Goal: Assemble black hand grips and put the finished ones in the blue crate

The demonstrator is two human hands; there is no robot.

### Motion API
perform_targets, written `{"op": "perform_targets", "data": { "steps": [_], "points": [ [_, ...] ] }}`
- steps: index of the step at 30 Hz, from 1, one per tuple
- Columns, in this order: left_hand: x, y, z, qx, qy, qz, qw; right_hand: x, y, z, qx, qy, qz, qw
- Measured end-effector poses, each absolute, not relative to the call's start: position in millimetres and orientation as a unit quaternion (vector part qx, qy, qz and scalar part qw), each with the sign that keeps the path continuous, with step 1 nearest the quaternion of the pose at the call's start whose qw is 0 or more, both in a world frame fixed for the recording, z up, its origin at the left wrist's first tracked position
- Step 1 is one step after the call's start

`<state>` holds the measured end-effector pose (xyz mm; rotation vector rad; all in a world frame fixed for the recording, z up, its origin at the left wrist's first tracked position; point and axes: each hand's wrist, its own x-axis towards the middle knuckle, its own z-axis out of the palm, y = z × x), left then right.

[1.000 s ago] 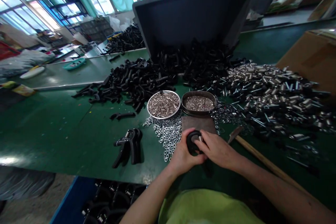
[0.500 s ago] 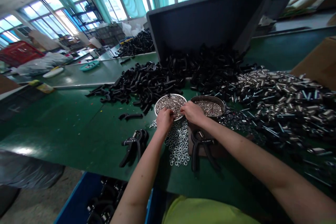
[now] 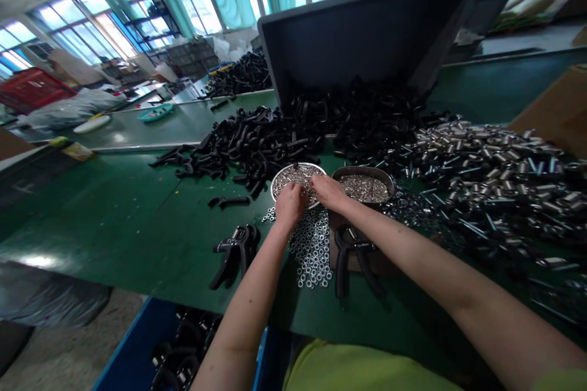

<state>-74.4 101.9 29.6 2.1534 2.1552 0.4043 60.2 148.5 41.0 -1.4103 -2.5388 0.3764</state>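
Note:
My left hand (image 3: pixel 290 203) is over the left front part of a round white-rimmed dish (image 3: pixel 274 188) of small metal pins, its fingers closed; what they hold is too small to name. My right hand (image 3: pixel 328 192) reaches over the dish's right side, fingertips pinched among the pins, and anything in them is hidden. Right of the dish stands an oval metal tin (image 3: pixel 389 183) of tiny metal parts. Loose metal nuts (image 3: pixel 312 250) lie in front of the dish. One black clamp (image 3: pixel 236 250) lies left of my left forearm, another (image 3: pixel 352 253) below my right forearm.
Black plastic parts (image 3: pixel 257 140) are heaped behind the dish, spilling from a tilted grey bin (image 3: pixel 367 30). Metal cylinders and screws (image 3: pixel 504 165) cover the right side of the green table (image 3: pixel 114 214). A blue crate (image 3: pixel 126 348) with clamps stands below the front edge.
My right hand has moved slightly left, further over the dish, nearer my left hand. My left hand has shifted a little up and right.

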Motion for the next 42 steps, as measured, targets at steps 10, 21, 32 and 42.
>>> {"op": "perform_targets", "data": {
  "steps": [10, 21, 32, 42],
  "points": [
    [-73, 104, 32, 0.694, 0.7, 0.162, 0.054, 104, 128, 51, -0.461, -0.829, 0.251, 0.19],
    [-61, 65, 35, 0.579, 0.622, 0.379, 0.366, 160, 76, 27, -0.476, -0.818, 0.286, 0.15],
    [-23, 16, 15, 0.538, 0.496, 0.349, 0.585, 142, 68, 35, -0.44, -0.88, 0.172, 0.053],
    [-6, 14, 7, 0.732, 0.537, 0.276, 0.316, 279, -6, 16, -0.606, -0.79, 0.068, 0.069]
  ]
}}
